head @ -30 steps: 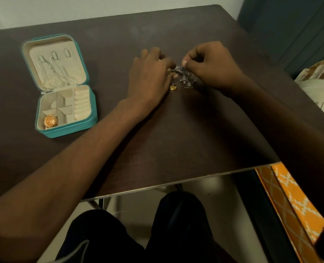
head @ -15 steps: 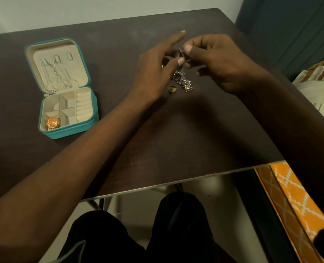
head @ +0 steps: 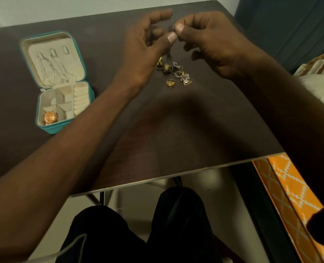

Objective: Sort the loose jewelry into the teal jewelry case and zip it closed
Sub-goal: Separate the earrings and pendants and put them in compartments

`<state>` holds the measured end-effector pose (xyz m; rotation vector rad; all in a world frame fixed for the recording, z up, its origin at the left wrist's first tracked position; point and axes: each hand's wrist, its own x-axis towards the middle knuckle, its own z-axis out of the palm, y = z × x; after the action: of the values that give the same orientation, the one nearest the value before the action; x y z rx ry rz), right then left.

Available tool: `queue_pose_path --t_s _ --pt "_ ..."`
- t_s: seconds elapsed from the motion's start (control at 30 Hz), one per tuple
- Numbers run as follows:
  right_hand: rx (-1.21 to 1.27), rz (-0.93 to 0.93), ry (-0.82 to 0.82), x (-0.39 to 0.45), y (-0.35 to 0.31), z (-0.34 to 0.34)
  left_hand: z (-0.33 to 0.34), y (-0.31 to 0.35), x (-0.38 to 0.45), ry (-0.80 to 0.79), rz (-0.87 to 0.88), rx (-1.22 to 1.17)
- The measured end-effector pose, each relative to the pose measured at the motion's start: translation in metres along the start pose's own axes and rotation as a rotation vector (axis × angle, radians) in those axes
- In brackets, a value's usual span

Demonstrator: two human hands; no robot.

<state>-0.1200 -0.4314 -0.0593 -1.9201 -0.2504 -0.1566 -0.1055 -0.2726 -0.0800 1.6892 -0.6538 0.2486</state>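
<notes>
Loose jewelry point(head: 173, 70): a small heap of gold and silver pieces on the dark table point(head: 176, 130), toward the far edge and a little right of its middle; it lies below and between the two raised hands.
Gold ring point(head: 170, 82): lies alone at the near side of the heap, just apart from the rest.
Triangle pendant point(head: 187, 82): gold-edged, with a clear stone cluster above it, at the heap's near right side.
Thin piece point(head: 169, 54): something fine and dark hangs from the pinching fingertips down toward the heap; too blurred to tell what it is.
Left hand point(head: 144, 48): raised above the table, thumb and forefinger pinching the top of the thin piece, the other fingers loosely spread.
Right hand point(head: 212, 42): raised opposite, thumb and forefinger pinching the same piece, thumbnails almost touching.
Teal jewelry case point(head: 57, 82): open near the table's left edge, lid laid back toward the far side.
Silver chains point(head: 53, 67): hang on the hooks inside the lid.
Orange-gold piece point(head: 50, 117): sits in the near left compartment of the cream tray.
Orange patterned fabric point(head: 290, 196): beyond the table's near right corner.
</notes>
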Motion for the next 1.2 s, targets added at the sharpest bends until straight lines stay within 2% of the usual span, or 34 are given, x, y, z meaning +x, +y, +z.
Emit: queue_pose_path --t_s 0.17,0.23,0.33,0.5,0.63,0.9,1.2 --pt "0.057 0.025 -0.02 0.003 0.003 0.005 -0.003 0.001 -0.003 -0.008 -0.041 -0.004" --pt "0.023 0.045 0.028 0.006 0.006 0.005 -0.004 -0.001 -0.003 0.02 -0.063 -0.022" --pt "-0.235 0.041 0.088 0.01 0.016 0.004 -0.008 -0.005 -0.002 0.07 -0.1 -0.02" --pt "-0.655 0.055 -0.108 0.019 0.034 0.008 -0.015 -0.007 -0.003 0.097 -0.128 -0.016" --pt "-0.781 0.01 -0.127 0.027 0.038 0.015 -0.02 -0.008 -0.003 0.09 -0.122 0.014" --pt "-0.845 0.03 -0.077 0.037 0.041 0.014 -0.03 -0.005 -0.005 0.097 -0.138 0.046" --pt "-0.636 0.074 0.003 0.028 0.025 0.004 -0.045 0.01 -0.011 0.077 -0.156 0.085"
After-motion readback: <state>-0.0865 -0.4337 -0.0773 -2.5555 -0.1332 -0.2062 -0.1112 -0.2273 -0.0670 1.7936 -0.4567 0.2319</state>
